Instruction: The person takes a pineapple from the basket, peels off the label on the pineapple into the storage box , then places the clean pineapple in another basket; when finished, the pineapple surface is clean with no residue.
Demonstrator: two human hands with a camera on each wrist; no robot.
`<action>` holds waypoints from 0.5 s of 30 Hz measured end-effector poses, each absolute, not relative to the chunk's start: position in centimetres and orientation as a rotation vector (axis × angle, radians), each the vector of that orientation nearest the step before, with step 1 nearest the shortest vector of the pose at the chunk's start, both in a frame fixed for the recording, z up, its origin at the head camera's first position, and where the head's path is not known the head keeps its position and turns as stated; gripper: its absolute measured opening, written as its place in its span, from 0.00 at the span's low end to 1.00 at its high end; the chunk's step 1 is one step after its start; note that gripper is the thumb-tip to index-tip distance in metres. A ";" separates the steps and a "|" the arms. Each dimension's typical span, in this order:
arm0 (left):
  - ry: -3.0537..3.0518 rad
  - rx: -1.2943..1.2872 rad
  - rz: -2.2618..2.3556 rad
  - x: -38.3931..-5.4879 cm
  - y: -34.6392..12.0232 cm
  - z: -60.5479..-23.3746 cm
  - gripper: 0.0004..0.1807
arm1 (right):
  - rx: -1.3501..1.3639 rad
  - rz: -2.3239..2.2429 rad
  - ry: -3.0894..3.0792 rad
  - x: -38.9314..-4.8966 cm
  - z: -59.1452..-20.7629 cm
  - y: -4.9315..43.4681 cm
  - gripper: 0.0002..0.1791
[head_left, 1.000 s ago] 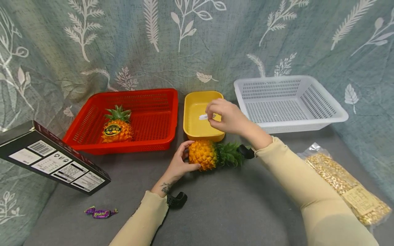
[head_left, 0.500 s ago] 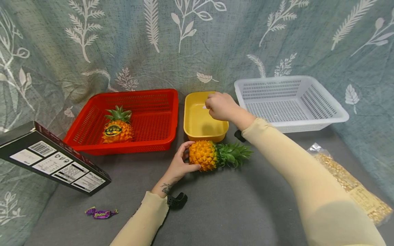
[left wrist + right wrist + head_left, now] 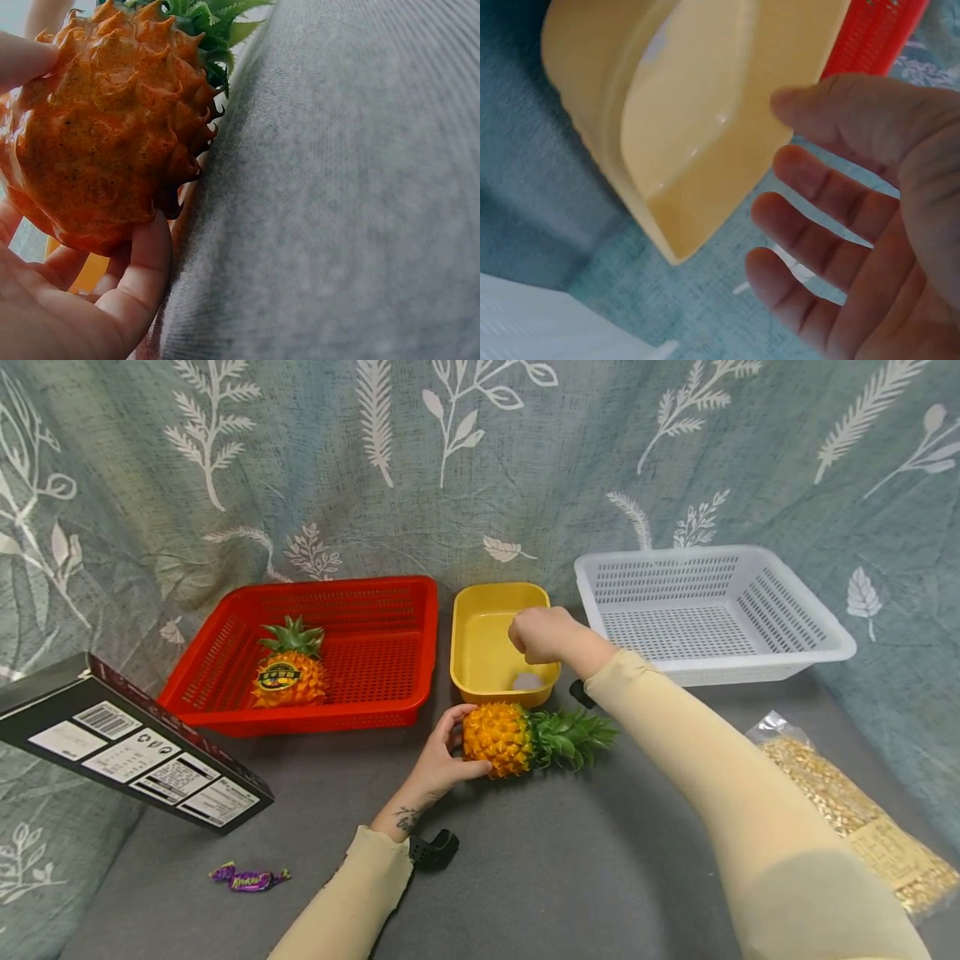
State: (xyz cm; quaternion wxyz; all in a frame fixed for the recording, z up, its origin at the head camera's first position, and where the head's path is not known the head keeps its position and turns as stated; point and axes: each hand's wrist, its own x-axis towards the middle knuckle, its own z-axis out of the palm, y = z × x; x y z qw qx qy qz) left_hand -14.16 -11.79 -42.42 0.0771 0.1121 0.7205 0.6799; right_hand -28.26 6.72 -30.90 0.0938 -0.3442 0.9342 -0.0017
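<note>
A small orange pineapple [image 3: 497,739] lies on its side on the grey tabletop, its green crown pointing right. Curled around its base are the fingers and thumb of my left hand [image 3: 444,758]; the left wrist view shows the fingertips against the spiky skin [image 3: 105,135]. My right hand [image 3: 547,635] hovers over the right side of a yellow tub [image 3: 480,635]. Seen from the right wrist, its fingers [image 3: 802,172] are spread loosely and hold nothing. Inside the tub, near the front, is a small whitish piece [image 3: 527,682], too blurred to identify.
A red basket [image 3: 375,714] at left holds another pineapple [image 3: 291,672] with a black label. At right stands a white basket [image 3: 795,660]. A bag of yellow grains [image 3: 832,785], a black box [image 3: 150,752] and a purple wrapped candy [image 3: 251,880] lie around. A curtain [image 3: 390,527] hangs behind.
The right hand moved from a pinching pose over the tub, first away, then slightly back. The whitish piece, earlier by its fingertips, is now at the tub's front. The left hand stays put.
</note>
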 end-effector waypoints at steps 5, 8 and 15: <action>2.150 0.329 2.040 -14.1 -11.8 -42.6 0.42 | -0.982 -0.096 2.748 -27.6 -30.2 7.1 0.05; 2.149 0.327 2.036 -14.1 -11.8 -42.6 0.42 | -0.925 -0.221 2.751 -26.6 -29.3 7.2 0.15; 2.140 0.321 2.032 -14.2 -11.8 -42.3 0.43 | -0.858 -0.479 2.773 -21.7 -28.6 6.9 0.30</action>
